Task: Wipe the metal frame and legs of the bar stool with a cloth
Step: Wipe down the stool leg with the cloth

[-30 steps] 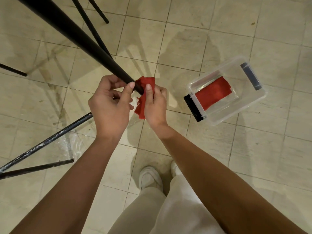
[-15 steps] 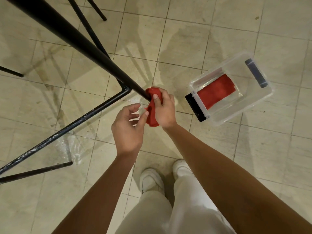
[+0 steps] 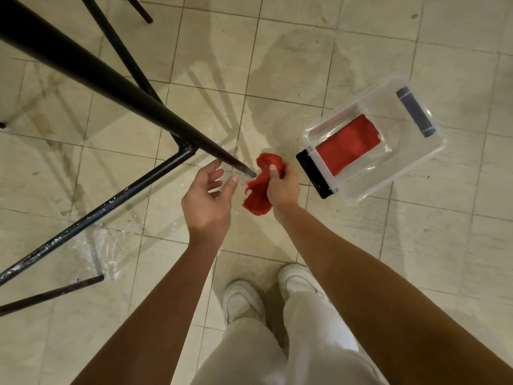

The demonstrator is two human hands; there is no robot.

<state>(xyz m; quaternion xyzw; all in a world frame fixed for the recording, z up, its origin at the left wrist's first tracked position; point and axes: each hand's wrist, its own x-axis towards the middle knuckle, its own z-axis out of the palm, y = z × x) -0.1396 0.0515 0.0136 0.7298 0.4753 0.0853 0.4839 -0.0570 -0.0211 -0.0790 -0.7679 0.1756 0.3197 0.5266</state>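
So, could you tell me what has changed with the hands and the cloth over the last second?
The left hand let go of the stool leg and now hangs open beside its tip. The right hand slid the red cloth down and off the end of the leg, and still grips it. The clear plastic box with its folded red cloth stayed put on the floor.

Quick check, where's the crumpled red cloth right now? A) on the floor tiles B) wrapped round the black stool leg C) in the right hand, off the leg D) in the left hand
C: the right hand holds the crumpled red cloth just beyond the tip of the black metal stool leg; the left hand is open and empty.
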